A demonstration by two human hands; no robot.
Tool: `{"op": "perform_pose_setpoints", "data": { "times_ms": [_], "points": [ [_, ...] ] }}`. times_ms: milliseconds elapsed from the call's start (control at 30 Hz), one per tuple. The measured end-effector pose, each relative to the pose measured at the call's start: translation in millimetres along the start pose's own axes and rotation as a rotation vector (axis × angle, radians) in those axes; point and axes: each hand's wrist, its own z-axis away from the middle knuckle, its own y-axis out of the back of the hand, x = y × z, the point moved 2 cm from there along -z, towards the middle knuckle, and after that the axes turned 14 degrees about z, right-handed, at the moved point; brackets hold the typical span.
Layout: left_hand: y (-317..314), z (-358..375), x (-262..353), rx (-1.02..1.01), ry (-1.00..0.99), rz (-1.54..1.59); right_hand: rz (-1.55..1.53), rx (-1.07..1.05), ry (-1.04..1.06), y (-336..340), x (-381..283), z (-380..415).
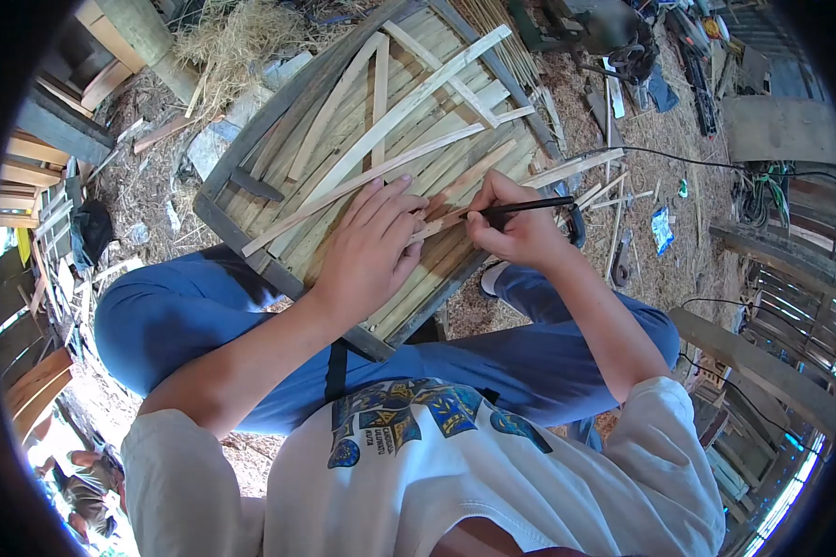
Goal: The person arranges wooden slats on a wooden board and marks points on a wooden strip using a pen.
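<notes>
My right hand [515, 226] is closed around a thin black pen-like tool [534, 205], its tip over a small wooden strip [439, 225]. My left hand [370, 243] lies with fingers stretched out over the wood, its fingertips by the near end of that small strip. Beneath both hands is a slatted wooden board [437, 278] with a dark frame, resting across the lap. A long pale strip [367, 175] runs diagonally past the left fingertips. Further pale strips [409, 116] lie crossed on the board's far part.
Straw [237, 46] and wood scraps litter the ground beyond the board. A black cable [669, 157] runs across the right side, near a blue wrapper [661, 230]. Stacked planks [37, 172] stand at the left. Part of a person [91, 492] shows at the lower left.
</notes>
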Motion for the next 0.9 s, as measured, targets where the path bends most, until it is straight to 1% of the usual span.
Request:
{"op": "perform_pose_setpoints", "data": {
  "times_ms": [133,333,433,533,633,733,833,900],
  "points": [
    [1.1,-0.4,2.2,0.000,0.001,-0.005,0.015,-0.035,-0.031,1.1,1.1,1.4],
    [-0.1,0.4,-1.0,-0.001,-0.004,-0.002,0.038,-0.011,-0.012,1.4,-1.2,1.2],
    [0.5,-0.4,1.5,0.003,-0.002,-0.010,-0.089,-0.033,-0.049,0.8,-2.1,1.7],
    [-0.1,0.3,0.0,0.001,-0.005,-0.013,0.052,-0.057,-0.009,2.7,-1.2,1.6],
    [0.4,-0.2,0.7,-0.008,-0.008,-0.015,0.013,-0.092,-0.022,2.7,8.0,3.2],
    [0.8,-0.3,1.0,-0.020,-0.015,-0.035,-0.216,-0.069,-0.091,-0.6,12.2,6.4],
    [0.9,1.3,-0.8,-0.015,-0.021,-0.019,-0.323,-0.036,-0.081,1.3,8.2,8.6],
    [1.7,0.8,0.0,-0.016,-0.019,-0.002,-0.250,-0.051,-0.065,5.4,3.8,9.1]
  ]
}}
